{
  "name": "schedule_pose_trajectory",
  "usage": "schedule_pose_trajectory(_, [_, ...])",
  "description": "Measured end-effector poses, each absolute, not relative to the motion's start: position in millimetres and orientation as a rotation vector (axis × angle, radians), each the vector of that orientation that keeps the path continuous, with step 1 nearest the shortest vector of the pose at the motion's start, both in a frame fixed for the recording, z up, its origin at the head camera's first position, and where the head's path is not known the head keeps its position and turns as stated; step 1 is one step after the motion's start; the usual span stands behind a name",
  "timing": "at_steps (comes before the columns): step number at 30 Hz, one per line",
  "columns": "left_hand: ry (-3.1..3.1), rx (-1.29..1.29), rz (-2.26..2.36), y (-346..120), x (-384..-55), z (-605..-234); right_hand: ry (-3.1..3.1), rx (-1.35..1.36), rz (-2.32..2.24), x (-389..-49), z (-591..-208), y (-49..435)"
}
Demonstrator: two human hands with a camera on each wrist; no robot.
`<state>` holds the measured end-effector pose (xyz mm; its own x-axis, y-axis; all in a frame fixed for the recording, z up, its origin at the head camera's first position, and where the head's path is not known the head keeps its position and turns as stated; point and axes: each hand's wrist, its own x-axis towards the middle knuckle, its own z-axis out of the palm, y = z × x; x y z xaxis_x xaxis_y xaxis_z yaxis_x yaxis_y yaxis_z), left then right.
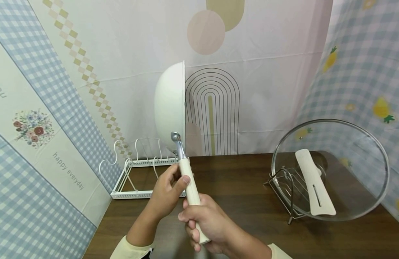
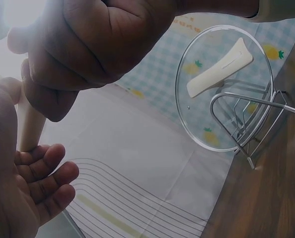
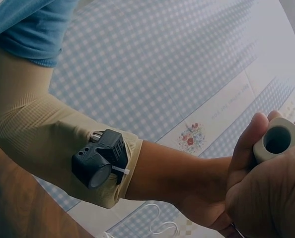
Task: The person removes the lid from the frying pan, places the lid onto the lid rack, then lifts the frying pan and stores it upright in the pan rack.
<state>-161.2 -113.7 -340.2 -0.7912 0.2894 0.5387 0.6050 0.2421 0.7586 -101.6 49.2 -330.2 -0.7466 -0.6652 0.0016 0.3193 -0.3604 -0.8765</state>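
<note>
A white wok (image 1: 170, 104) stands on edge in the head view, its rounded outside to the left and its long cream handle (image 1: 190, 185) slanting down towards me. My right hand (image 1: 210, 223) grips the lower end of that handle, fingers wrapped round it. Higher up, near the metal joint, my left hand (image 1: 168, 190) holds the handle with the thumb on top. In the left wrist view, the left fingers (image 2: 45, 178) curl beside the handle, below the right fist. The right wrist view shows the handle's hollow end (image 3: 276, 142). Behind the left hand is a white wire rack (image 1: 131, 194); the wok's lower edge overlaps its back right corner.
To the right, a large glass lid (image 1: 358, 172) leans in a metal wire stand (image 1: 291, 201). A long cream lid handle (image 1: 314, 183) with a slot runs across it. The brown wooden table (image 1: 232, 180) meets patterned cloth walls at the back and sides.
</note>
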Motion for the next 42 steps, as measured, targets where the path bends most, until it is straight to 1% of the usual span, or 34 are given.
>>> schedule_pose_trajectory(8, [-2.235,-0.820,-1.563,-115.4,-161.8,-341.5,1.269,-0.463,-2.116,-102.6,-330.4,47.7])
schedule_pose_trajectory(15, [-2.217,-0.836,-1.584,-117.3,-163.6,-342.5,1.246,-0.513,-2.141,-103.8,-332.8,45.6])
schedule_pose_trajectory(42, [-2.200,-0.833,-1.571,-121.9,-158.3,-338.7,1.333,-0.410,-2.122,-98.8,-329.6,37.6])
